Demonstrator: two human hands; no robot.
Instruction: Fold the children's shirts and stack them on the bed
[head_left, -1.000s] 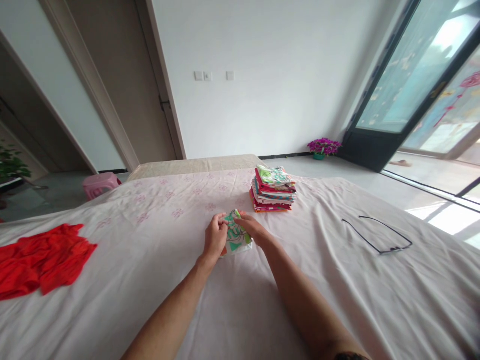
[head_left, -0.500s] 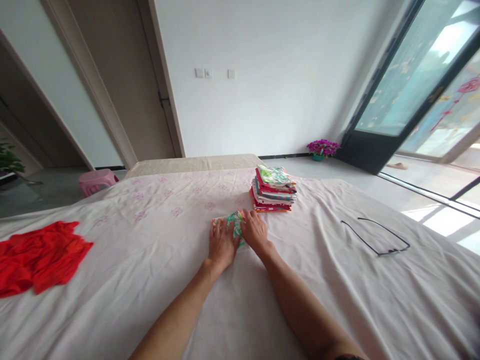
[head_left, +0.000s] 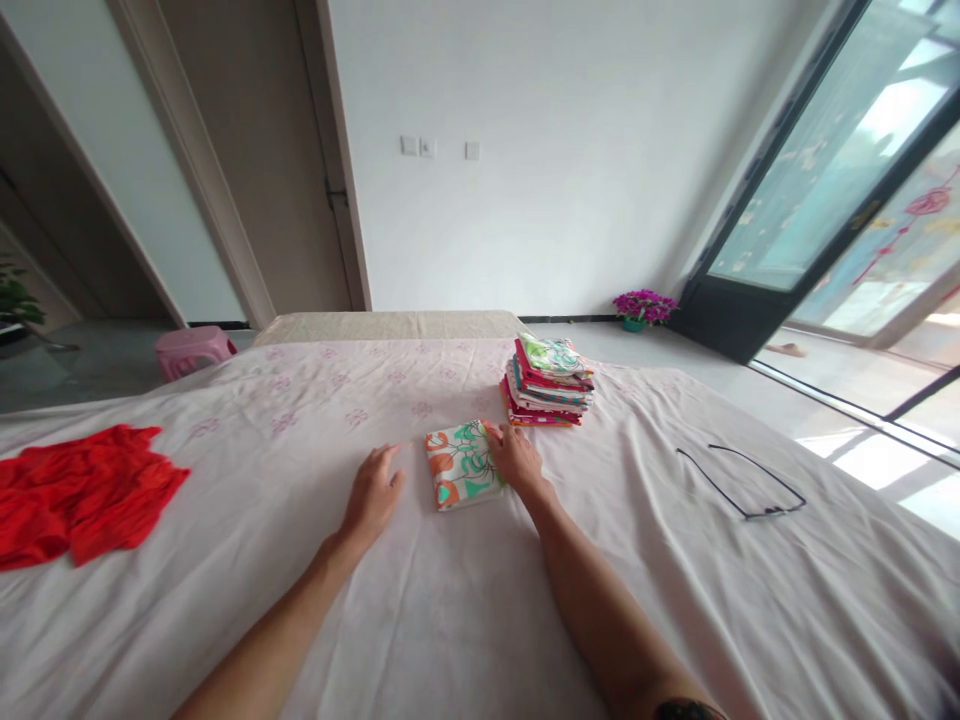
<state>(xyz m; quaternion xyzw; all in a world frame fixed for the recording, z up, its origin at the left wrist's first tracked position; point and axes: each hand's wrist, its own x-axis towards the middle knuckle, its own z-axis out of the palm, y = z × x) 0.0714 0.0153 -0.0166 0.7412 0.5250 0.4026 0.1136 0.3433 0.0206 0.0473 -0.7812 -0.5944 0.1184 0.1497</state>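
Observation:
A folded cloth (head_left: 466, 465), white with orange and green patterns, lies flat on the pale bedsheet in front of me. My right hand (head_left: 519, 460) is at its right edge, with curled fingers closed on that side. To the left of the cloth, my left hand (head_left: 373, 492) is off it, holding nothing, its thumb and fingers apart. Just beyond my right hand stands a stack of folded cloths (head_left: 547, 385) in red, white and teal, topped by a white and green one.
Crumpled red fabric (head_left: 86, 495) lies at the far left of the bedsheet (head_left: 300, 440). Eyeglasses (head_left: 742, 490) with dark frames rest on the right. Past the bed are a pink stool (head_left: 195, 348), a pot of purple flowers (head_left: 645, 308) and a glass door (head_left: 795, 170).
My left hand has left the folded cloth and moved left, uncovering its pattern. My right hand has shifted slightly to the cloth's right edge. The view has moved a little.

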